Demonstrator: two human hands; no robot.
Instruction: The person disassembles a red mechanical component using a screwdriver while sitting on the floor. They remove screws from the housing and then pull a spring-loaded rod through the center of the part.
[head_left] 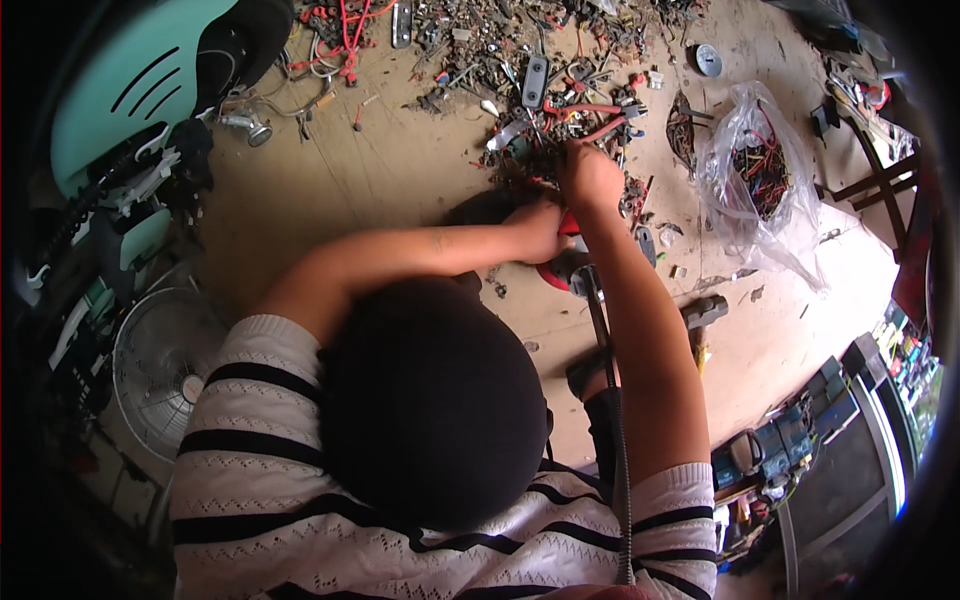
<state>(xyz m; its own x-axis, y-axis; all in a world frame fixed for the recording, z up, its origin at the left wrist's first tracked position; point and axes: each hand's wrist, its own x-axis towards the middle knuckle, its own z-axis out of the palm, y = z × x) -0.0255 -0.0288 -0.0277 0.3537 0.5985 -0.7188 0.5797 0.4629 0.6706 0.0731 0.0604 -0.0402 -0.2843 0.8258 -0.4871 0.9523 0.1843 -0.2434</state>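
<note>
My left hand point(538, 228) comes across from the left with its fingers curled. A red object point(569, 223) shows right beside it; whether the hand grips it I cannot tell. Just above and to the right, my right hand point(592, 180) is closed, fingers pointing into a heap of metal scraps and wire bits point(520, 165). What it pinches is hidden beneath the fingers. Red-handled pliers point(600, 122) lie on the heap just beyond my right hand. A dark grey plate with two holes point(535, 82) rests farther up the heap.
A clear plastic bag of coloured wires point(762, 180) lies at right. Below it sits a hammer point(706, 312). A round metal disc point(708, 60) is at the far right. At left stand a fan point(165, 370) and a mint-green scooter panel point(130, 90). Red cables point(350, 45) lie far left.
</note>
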